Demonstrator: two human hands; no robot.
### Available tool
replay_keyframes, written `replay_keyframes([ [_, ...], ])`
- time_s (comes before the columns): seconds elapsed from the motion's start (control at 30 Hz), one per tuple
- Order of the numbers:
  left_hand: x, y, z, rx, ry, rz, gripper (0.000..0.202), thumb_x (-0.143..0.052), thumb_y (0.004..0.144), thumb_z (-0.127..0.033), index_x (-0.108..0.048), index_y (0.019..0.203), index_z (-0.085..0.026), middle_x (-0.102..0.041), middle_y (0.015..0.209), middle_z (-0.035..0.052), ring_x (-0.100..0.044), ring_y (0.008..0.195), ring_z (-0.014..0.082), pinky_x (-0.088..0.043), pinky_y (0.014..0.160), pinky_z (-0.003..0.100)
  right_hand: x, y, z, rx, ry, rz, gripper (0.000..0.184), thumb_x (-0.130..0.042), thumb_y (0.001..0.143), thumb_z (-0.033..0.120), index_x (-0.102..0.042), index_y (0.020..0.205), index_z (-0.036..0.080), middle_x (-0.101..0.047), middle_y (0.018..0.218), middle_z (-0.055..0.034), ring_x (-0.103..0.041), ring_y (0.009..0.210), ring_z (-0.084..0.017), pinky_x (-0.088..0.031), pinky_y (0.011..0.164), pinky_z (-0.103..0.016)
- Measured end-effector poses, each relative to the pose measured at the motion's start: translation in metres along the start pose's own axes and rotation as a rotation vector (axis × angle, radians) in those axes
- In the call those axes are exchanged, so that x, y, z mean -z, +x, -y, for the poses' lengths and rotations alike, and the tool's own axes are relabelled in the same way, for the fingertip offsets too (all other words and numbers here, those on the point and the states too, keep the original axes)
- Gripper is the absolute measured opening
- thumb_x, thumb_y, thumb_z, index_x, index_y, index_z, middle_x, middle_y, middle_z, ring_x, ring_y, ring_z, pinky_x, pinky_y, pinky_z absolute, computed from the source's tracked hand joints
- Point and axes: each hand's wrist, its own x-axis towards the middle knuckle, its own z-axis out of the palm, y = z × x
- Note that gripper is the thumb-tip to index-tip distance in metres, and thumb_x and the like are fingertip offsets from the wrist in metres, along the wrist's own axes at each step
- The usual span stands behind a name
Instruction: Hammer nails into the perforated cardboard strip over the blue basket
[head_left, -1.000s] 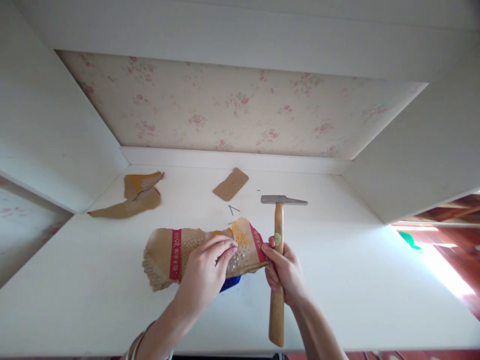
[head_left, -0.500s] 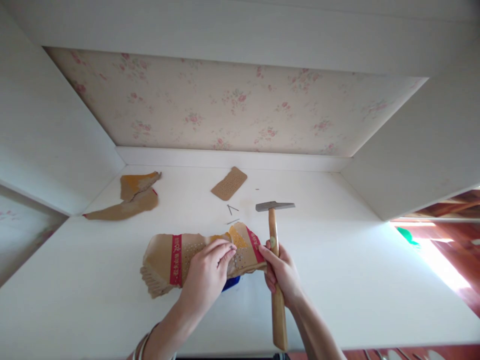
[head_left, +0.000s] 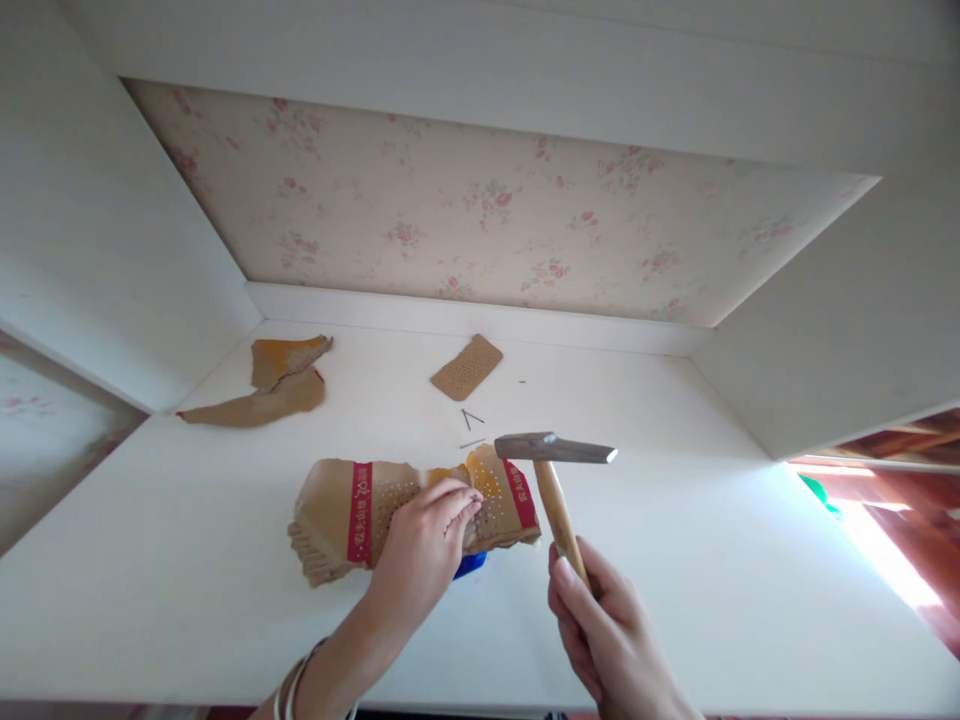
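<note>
My right hand is wrapped around the wooden handle of a hammer, whose metal head is raised to the right of centre, above the cardboard. With thumb and fingers pinched, my left hand rests over a torn piece of cardboard with red printed bands. A small dark tip, seemingly a nail, shows at those fingertips; its lower part is hidden. Many small holes dot the cardboard around the hand. Part of a blue object sticks out from under the cardboard's near edge.
A few loose nails lie just beyond the cardboard. Farther back is a brown perforated cardboard piece. Torn cardboard scraps sit at the back left. White panels and a flowered wall enclose the white surface.
My right hand has drawn back and down the hammer's handle, away from the cardboard's edge, and the hammer head now looks closer and larger. My left hand keeps its pinch at the cardboard.
</note>
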Motion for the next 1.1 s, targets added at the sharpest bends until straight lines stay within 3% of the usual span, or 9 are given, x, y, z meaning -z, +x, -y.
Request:
replay_keyframes([
  [0.27,0.0,0.001,-0.001,-0.036,-0.024,-0.024,0.018,-0.053,0.095,-0.016,-0.069,0.088,-0.021,-0.072,0.092,0.0021,-0.069,0.085,0.0152,-0.056,0.081,0.025,-0.002,-0.015,-0.013,-0.055,-0.244,0.047,0.049,-0.049,0.087,0.069,-0.042,0.07,0.023,-0.03,0.054,0.0106,-0.026,0.043,-0.006,-0.02,0.036,-0.018],
  [0.67,0.0,0.001,0.001,-0.051,0.011,0.006,0.017,-0.054,0.094,-0.013,-0.069,0.09,-0.02,-0.071,0.094,0.0018,-0.069,0.087,0.0147,-0.054,0.082,0.024,-0.003,-0.016,-0.012,-0.038,-0.286,0.043,0.049,-0.047,0.086,0.07,-0.042,0.071,0.024,-0.03,0.055,0.01,-0.026,0.043,-0.007,-0.019,0.037,-0.02],
  [0.93,0.001,0.0,0.0,-0.056,0.047,0.019,0.019,-0.052,0.095,-0.013,-0.069,0.089,-0.02,-0.071,0.093,0.0031,-0.068,0.083,0.015,-0.054,0.08,0.025,-0.003,-0.02,-0.006,0.046,-0.405,0.012,0.047,-0.047,0.089,0.066,-0.045,0.069,0.024,-0.035,0.05,0.009,-0.031,0.044,-0.009,-0.023,0.04,-0.023],
  [1.1,0.0,0.0,0.001,-0.049,0.014,-0.004,0.02,-0.052,0.095,-0.015,-0.069,0.087,-0.021,-0.071,0.091,0.0017,-0.069,0.082,0.0145,-0.055,0.08,0.025,-0.003,-0.016,-0.006,0.056,-0.432,0.025,0.047,-0.047,0.088,0.066,-0.04,0.066,0.025,-0.034,0.054,0.0086,-0.036,0.045,-0.01,-0.028,0.042,-0.022],
])
